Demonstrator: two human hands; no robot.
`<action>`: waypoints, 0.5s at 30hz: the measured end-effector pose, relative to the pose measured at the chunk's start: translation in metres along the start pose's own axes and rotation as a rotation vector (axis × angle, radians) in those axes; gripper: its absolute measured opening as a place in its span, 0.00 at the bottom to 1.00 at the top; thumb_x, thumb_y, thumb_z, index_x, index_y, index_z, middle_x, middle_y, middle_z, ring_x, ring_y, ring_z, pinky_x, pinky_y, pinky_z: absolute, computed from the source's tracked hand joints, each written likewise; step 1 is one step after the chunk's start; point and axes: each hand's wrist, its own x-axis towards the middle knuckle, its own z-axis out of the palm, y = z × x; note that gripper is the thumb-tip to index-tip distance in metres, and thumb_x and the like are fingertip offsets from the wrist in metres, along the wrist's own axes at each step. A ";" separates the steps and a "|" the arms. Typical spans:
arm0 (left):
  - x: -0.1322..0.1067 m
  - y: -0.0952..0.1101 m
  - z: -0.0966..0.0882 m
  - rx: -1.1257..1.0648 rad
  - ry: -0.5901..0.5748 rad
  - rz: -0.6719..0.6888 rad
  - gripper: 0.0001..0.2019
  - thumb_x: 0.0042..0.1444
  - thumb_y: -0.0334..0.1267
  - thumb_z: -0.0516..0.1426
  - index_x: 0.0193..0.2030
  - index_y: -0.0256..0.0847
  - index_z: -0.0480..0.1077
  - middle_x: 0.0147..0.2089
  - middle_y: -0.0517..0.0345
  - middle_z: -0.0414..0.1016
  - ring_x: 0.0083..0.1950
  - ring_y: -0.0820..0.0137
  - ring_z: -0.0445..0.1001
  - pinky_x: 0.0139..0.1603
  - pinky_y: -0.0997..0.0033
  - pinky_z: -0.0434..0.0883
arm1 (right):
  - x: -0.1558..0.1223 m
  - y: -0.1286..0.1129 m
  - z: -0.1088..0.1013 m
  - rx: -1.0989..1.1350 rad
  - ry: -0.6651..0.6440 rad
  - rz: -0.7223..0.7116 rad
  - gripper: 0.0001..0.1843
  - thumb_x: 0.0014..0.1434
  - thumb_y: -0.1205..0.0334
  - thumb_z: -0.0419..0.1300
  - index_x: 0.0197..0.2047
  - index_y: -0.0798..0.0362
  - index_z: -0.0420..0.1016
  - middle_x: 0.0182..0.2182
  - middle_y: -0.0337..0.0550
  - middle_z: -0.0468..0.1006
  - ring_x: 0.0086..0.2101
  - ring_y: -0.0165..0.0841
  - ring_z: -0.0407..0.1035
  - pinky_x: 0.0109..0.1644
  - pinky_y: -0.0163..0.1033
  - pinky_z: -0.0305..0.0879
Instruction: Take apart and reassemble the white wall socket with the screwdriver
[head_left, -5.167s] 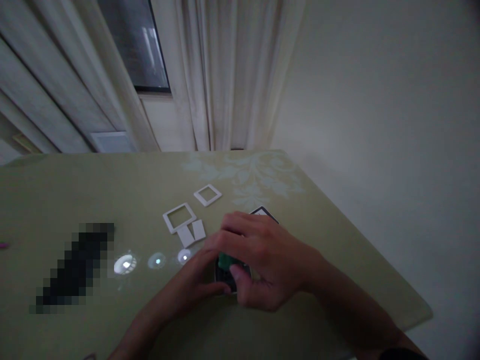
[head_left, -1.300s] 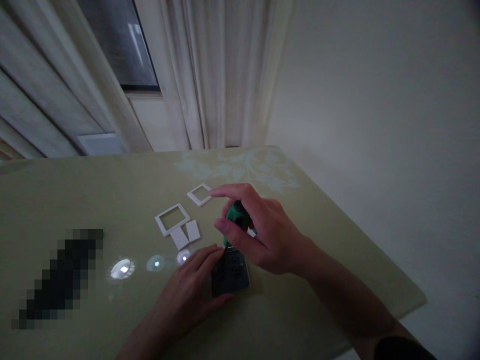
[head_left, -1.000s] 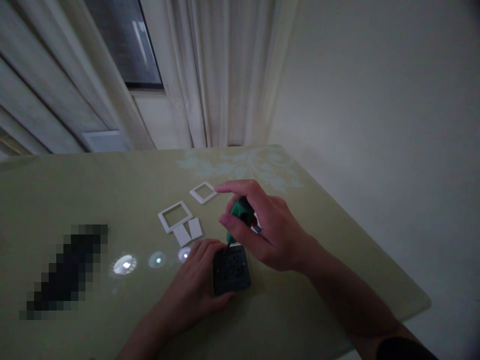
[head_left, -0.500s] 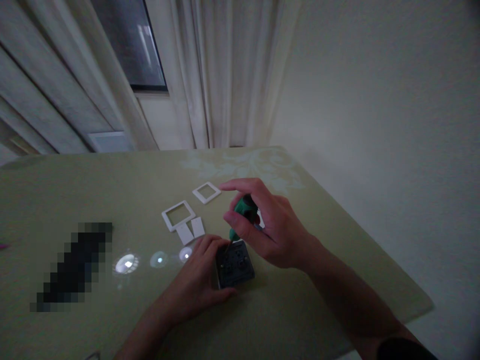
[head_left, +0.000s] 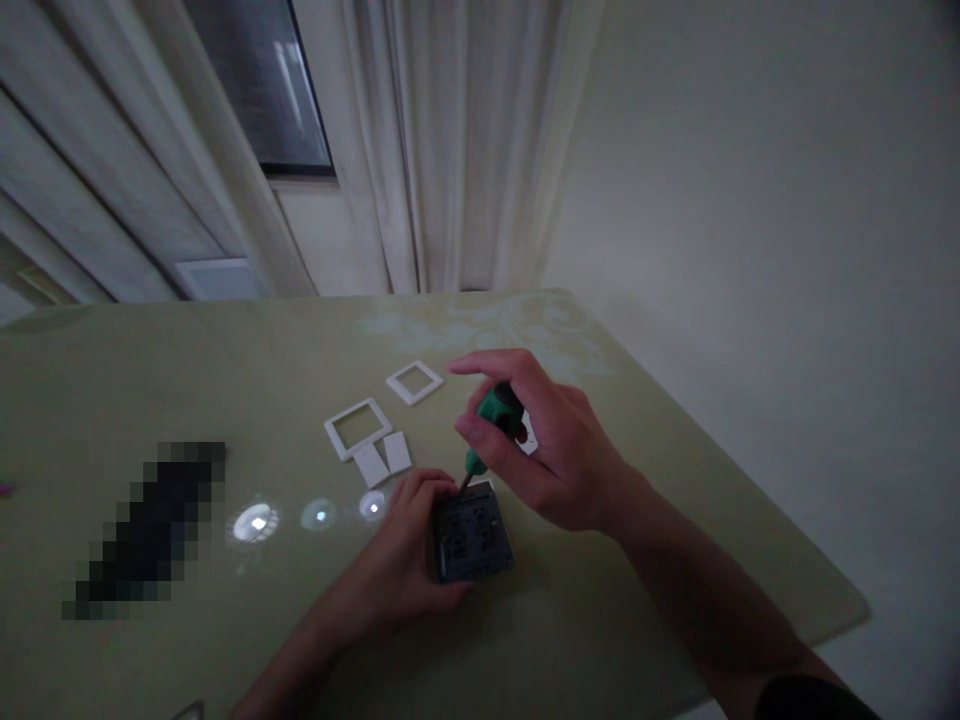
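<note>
Turning a screw, head view: the right hand [head_left: 551,450] holds a small screwdriver with a green plastic handle [head_left: 495,412] tilted, its dark shaft running down to the far left corner of a dark grey square switch module [head_left: 472,532] that lies flat on the tabletop [head_left: 225,350].
Doing it well: judging from the tilt, the shaft wants to stand closer to upright over the screw, with steady downward pressure, so the tip stays seated and does not skid across the module's face.
Bracing: the module looks light, so it needs firm pinning against the twist, with fingertips kept clear of the tip.
Right hand: closed around the green handle, thumb and curled fingers gripping it, index finger stretched out over the top.
Left hand [head_left: 405,565]: closed loosely on the module's left edge, fingers curled over its far left corner next to the screwdriver tip, thumb at the near edge, pressing it to the tabletop.
Module's place: near the front of the tabletop, right of centre, between the two hands.
Nearby parts: a larger white square plastic frame [head_left: 358,428], a smaller white square frame [head_left: 414,381] beyond it, and two small white rectangular plates [head_left: 382,458] lie just beyond the left hand, apart from the module.
Behind the right hand: a white piece, mostly hidden; I cannot tell what it is.
</note>
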 end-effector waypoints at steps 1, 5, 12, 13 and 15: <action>-0.001 -0.002 0.001 -0.014 0.007 -0.001 0.37 0.45 0.36 0.72 0.62 0.51 0.64 0.65 0.49 0.67 0.67 0.46 0.69 0.69 0.39 0.72 | 0.000 0.000 0.000 0.003 0.002 0.001 0.19 0.76 0.59 0.61 0.66 0.52 0.70 0.41 0.39 0.80 0.33 0.28 0.75 0.41 0.35 0.70; -0.003 -0.005 0.003 -0.051 0.048 0.015 0.39 0.45 0.37 0.72 0.64 0.53 0.64 0.66 0.49 0.68 0.68 0.45 0.70 0.69 0.38 0.73 | 0.000 0.000 -0.001 -0.002 0.008 0.019 0.18 0.76 0.58 0.60 0.66 0.50 0.69 0.43 0.39 0.80 0.34 0.29 0.76 0.41 0.35 0.71; -0.003 0.003 -0.007 -0.165 0.047 -0.075 0.35 0.47 0.37 0.70 0.63 0.52 0.66 0.61 0.50 0.74 0.63 0.48 0.76 0.63 0.42 0.78 | -0.001 0.000 -0.002 -0.011 0.051 0.031 0.18 0.76 0.58 0.61 0.65 0.50 0.70 0.41 0.38 0.80 0.31 0.28 0.75 0.40 0.36 0.72; -0.004 0.003 -0.009 -0.184 0.050 -0.101 0.35 0.48 0.38 0.70 0.63 0.52 0.66 0.60 0.50 0.75 0.63 0.48 0.77 0.63 0.42 0.77 | -0.001 0.000 -0.002 -0.010 0.072 0.031 0.18 0.75 0.58 0.62 0.65 0.50 0.70 0.41 0.38 0.80 0.31 0.28 0.75 0.40 0.36 0.73; -0.006 0.001 -0.012 -0.210 0.060 -0.140 0.35 0.50 0.40 0.72 0.63 0.51 0.66 0.61 0.49 0.76 0.64 0.47 0.76 0.67 0.39 0.75 | -0.001 0.001 0.000 0.008 0.132 0.026 0.17 0.75 0.59 0.62 0.64 0.49 0.70 0.41 0.37 0.80 0.31 0.28 0.76 0.40 0.36 0.74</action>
